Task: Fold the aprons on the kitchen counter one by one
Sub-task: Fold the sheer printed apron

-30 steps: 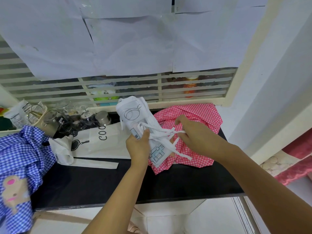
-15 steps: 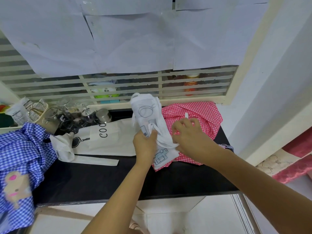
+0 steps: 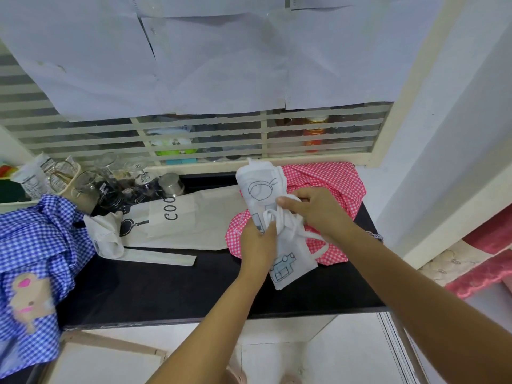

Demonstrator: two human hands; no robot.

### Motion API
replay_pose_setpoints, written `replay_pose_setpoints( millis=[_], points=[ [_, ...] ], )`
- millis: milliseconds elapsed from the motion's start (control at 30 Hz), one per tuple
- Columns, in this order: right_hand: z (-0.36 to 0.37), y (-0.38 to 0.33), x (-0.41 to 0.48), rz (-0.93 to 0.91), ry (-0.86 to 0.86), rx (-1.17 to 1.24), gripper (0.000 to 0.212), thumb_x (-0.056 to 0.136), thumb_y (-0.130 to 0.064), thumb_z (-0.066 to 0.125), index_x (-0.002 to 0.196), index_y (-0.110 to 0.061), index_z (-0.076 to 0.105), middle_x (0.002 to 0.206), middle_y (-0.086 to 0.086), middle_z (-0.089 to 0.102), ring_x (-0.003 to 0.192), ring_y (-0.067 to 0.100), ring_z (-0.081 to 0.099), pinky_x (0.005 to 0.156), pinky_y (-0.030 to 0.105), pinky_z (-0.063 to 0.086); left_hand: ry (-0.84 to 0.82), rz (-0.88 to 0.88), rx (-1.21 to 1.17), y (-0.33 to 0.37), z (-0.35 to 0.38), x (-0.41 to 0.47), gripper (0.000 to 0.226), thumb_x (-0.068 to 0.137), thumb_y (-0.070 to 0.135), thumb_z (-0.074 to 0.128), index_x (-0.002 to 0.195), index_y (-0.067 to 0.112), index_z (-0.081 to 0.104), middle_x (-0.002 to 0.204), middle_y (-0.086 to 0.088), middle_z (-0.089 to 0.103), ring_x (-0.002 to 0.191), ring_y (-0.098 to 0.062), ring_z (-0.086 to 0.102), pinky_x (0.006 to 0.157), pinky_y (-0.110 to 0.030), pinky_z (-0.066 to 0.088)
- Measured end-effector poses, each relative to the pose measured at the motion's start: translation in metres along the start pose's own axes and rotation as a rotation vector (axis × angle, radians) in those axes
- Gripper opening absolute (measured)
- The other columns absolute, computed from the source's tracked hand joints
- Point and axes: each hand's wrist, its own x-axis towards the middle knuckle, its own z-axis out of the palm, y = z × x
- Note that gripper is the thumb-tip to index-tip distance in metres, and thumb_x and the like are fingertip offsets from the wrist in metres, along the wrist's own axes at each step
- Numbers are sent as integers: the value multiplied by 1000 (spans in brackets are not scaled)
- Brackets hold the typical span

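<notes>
Our left hand (image 3: 257, 245) and right hand (image 3: 318, 213) both grip the rolled white apron (image 3: 260, 187) over the red apron (image 3: 332, 181), at the right of the desk (image 3: 166, 286).

Two bare forearms (image 3: 415, 289), uncovered to the frame edge, bare left hand (image 3: 257, 245), bare right hand (image 3: 318, 212), short plain thumbnail (image 3: 281, 201)

Four aprons (image 3: 257, 189) (image 3: 332, 178) (image 3: 207, 217) (image 3: 36, 231), two hands (image 3: 257, 245) (image 3: 318, 209), one steel cup (image 3: 171, 185).
</notes>
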Motion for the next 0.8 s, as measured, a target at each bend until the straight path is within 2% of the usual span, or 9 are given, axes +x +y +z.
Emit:
replay_pose_setpoints(
  millis=[67,167,267,333,467,533,600,700,800],
  points=[
    [18,14,1,-16,178,64,39,87,-29,68,78,9,61,67,20,59,57,20,50,57,29,42,-11,-21,-103,0,8,-7,23,98,24,54,120,25,61,104,5,71,90,-11,69,73,-26,58],
    [43,28,-3,-99,328,-157,37,99,-32,49,76,-3,55,70,5,55,62,15,48,60,29,39,-12,-166,-212,6,16,-13,22,97,22,56,117,23,63,100,2,72,92,-17,69,77,-31,59],
    [52,39,-11,-334,351,-706,30,98,-14,37,77,-5,56,72,6,52,62,19,49,54,31,37,52,-455,-266,13,16,-9,13,95,16,58,93,5,64,77,-9,66,70,-23,64,56,-26,54],
    [50,42,-12,-441,330,-855,28,89,-11,38,65,-6,53,62,3,41,53,16,39,48,28,27,84,-547,-282,15,11,-8,23,97,13,54,76,3,57,71,-12,58,63,-22,56,47,-24,47],
    [47,35,-15,-416,243,-702,33,91,-23,49,74,1,65,75,3,42,58,17,46,52,30,35,41,-528,-425,16,-1,-8,22,99,13,44,82,8,57,81,-9,60,71,-20,58,67,-32,49],
    [46,27,-22,-406,127,-764,34,96,-24,45,90,2,67,86,12,51,70,26,53,59,36,43,74,-524,-488,23,-5,-9,25,102,17,38,86,8,54,81,-7,57,72,-19,56,69,-32,47],
    [45,18,-25,-381,50,-869,27,100,-18,42,105,-2,63,102,16,55,85,30,54,68,35,38,55,-507,-652,32,-4,-13,29,102,20,35,90,7,57,84,-7,60,78,-19,58,75,-33,47],
    [54,7,-28,-373,89,-844,22,97,-9,45,104,-2,64,104,17,57,90,31,55,72,32,35,52,-382,-531,32,-1,-20,25,100,28,43,99,14,63,86,-5,69,75,-14,68,63,-29,53],
    [59,1,-30,-360,148,-618,21,94,-2,50,101,1,70,96,18,61,87,27,58,73,27,38,71,-246,-411,32,-7,-21,24,97,33,54,109,15,63,97,-10,72,84,-19,70,61,-28,57]
  ],
)
